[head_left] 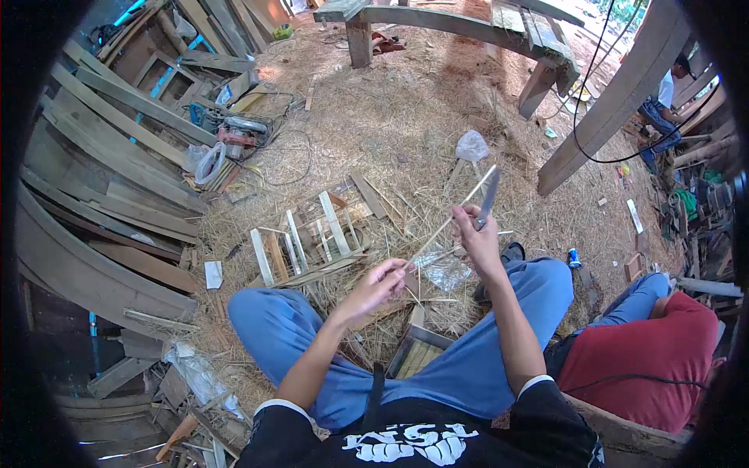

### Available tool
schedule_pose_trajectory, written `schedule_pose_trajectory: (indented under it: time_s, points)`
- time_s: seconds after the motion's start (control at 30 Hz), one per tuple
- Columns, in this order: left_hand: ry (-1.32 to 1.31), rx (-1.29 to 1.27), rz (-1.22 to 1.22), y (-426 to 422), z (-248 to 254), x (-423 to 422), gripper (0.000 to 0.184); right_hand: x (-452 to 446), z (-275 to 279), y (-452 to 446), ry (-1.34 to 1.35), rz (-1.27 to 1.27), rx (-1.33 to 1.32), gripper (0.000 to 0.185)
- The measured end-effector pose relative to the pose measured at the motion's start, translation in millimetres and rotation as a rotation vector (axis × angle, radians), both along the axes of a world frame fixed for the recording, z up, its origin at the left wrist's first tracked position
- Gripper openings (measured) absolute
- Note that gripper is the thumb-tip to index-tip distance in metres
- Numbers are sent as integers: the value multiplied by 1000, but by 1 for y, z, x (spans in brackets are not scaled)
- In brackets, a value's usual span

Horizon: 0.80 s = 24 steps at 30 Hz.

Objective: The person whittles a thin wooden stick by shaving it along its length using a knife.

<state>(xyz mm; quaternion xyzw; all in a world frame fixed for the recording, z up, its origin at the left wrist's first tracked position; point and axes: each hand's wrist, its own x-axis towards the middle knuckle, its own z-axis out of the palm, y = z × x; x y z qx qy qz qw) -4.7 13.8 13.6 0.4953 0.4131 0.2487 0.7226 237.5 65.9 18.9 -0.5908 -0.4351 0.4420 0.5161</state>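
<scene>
My left hand (pixel 376 288) pinches the lower end of a thin pale strip (pixel 438 232), which slants up to the right. My right hand (pixel 476 230) is closed round the handle of a knife (pixel 490 195), its blade pointing up beside the strip's upper end. The strip passes at the fingers of my right hand. Below the hands, between my knees, lies a wooden frame holding slats (pixel 421 352). A small slatted wooden piece (pixel 331 224) stands on the ground ahead of my left knee. Clear plastic (pixel 445 273) lies beneath my hands.
Shavings cover the ground. A person in a red shirt (pixel 644 363) sits close on my right; another person (pixel 662 105) is at the far right. Planks (pixel 117 156) lean at left, near a circular saw (pixel 238 136) with cables. A wooden bench (pixel 445 19) stands ahead, a post (pixel 616 101) at right.
</scene>
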Motion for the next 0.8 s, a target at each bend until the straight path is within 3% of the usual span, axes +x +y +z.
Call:
schedule_pose_trajectory:
  time_s: [0.13, 0.23, 0.33, 0.37, 0.47, 0.63, 0.8]
  points:
    - [-45, 135, -11, 6, -11, -6, 34, 4, 2, -1, 22, 59, -23, 27]
    - [-51, 13, 100, 2, -2, -5, 32, -1, 2, -7, -117, 232, -87, 32]
    - [-12, -52, 129, 2, 12, -2, 32, -13, -7, -11, -321, 375, -85, 42]
    - [-37, -58, 143, 2, 10, -2, 33, -16, -7, -14, -399, 407, -111, 53]
    - [-105, -95, 199, 3, -5, -2, 36, -25, -2, -20, -428, 509, 61, 41]
    - [-132, -133, 357, 5, -6, 2, 41, -33, 0, -24, -445, 630, 75, 38]
    - [-84, -141, 354, 4, 10, 1, 27, -36, -12, -27, -530, 656, 196, 33]
